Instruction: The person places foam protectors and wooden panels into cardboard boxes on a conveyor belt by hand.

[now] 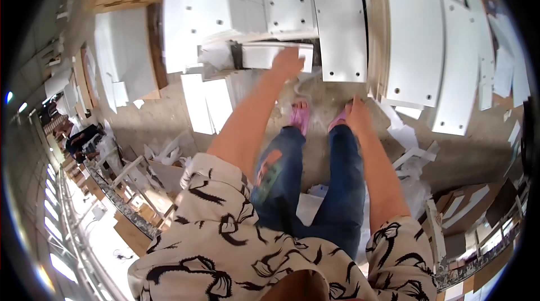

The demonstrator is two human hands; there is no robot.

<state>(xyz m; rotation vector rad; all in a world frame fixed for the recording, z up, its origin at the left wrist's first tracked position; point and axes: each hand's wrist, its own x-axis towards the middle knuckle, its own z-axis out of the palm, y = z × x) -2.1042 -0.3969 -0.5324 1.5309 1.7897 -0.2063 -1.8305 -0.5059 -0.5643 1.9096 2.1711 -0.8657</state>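
Observation:
My left hand (288, 62) reaches forward onto a narrow white panel (259, 57), which lies low in a gap between stacks. Its fingers look curled over the panel's right part, though the fingertips are hidden. Beyond that panel, a stack of white boards with small dark holes (287, 6) rises. To the right of the left hand stands a long white board with holes (340, 25). My right hand (356, 112) hangs low over my right foot, its fingers pointing down and slightly apart, with nothing visible in it.
Tall stacks of drilled white panels (413, 37) stand to the right, and more pale boards (126, 48) to the left. White pieces (205, 101) lean near the left forearm. Torn plastic wrap (413, 172) and scraps litter the concrete floor (444, 155). Cardboard (467, 205) lies behind on the right.

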